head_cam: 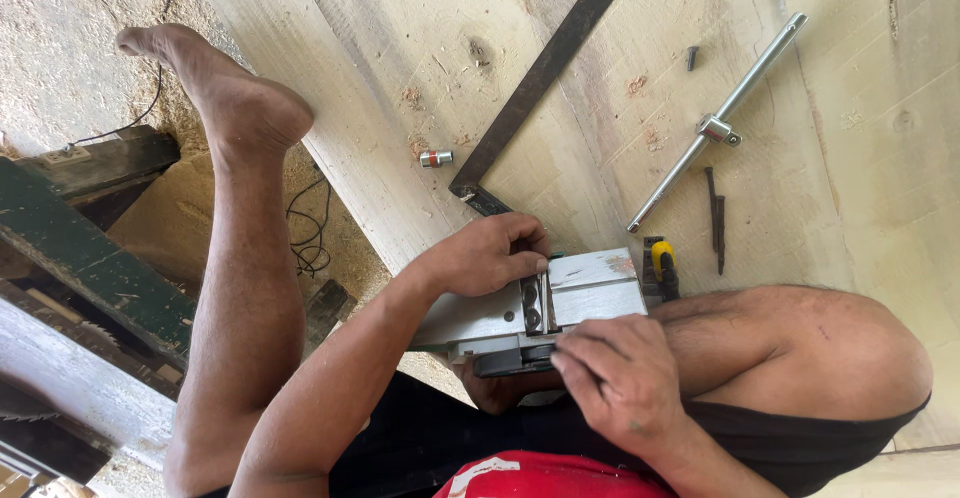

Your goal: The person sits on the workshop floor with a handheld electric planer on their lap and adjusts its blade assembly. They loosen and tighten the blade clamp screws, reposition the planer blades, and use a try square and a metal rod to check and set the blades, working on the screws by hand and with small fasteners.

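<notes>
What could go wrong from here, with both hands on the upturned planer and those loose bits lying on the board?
1. Both the left hand and the right hand sit right at the cutter slot of the upturned planer; fingers could be cut if the drum turns.
2. The planer rests by the knee at the board's edge and may tip off.
3. The small socket and the nails lie loose and might roll or get knocked away.

Pale wooden boards (400,78), sawdust-covered floor (60,48), daylight
</notes>
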